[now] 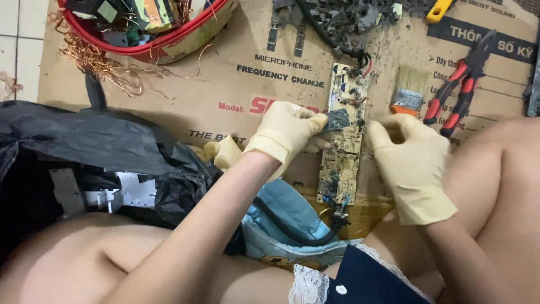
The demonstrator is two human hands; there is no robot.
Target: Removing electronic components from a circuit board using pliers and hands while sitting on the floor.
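A black plastic bag (95, 146) lies open at far left on the floor, with pale metal parts showing inside it. Above it a red-rimmed basket (169, 42) holds scrap, and tangled copper wire (101, 65) spills from it onto flattened cardboard (236, 84) spread as a work surface. A blue pouch (287, 222) sits near the person's knees.

The left hand (287, 132), in a cream rubber glove, pinches a small dark grey flat piece (337, 120) between thumb and fingertips, the grip closed firmly on it just over the long circuit board (344, 141). The board lies lengthwise on the cardboard between the two hands, its wires trailing at both ends.

The right hand (413, 163), also gloved, hovers at the board's right edge with thumb and forefinger drawn close together near the components; whether that grip pinches anything cannot be told from this angle.

To the right lie a paintbrush (409, 90) and red-handled pliers (461, 84); dark debris (343, 17) is heaped at the top.

The likely hazards: thin gloves could tear on sharp solder points or the piece's edges, the board could slide since nothing pins it down, and loose fragments could scatter toward bare legs nearby.
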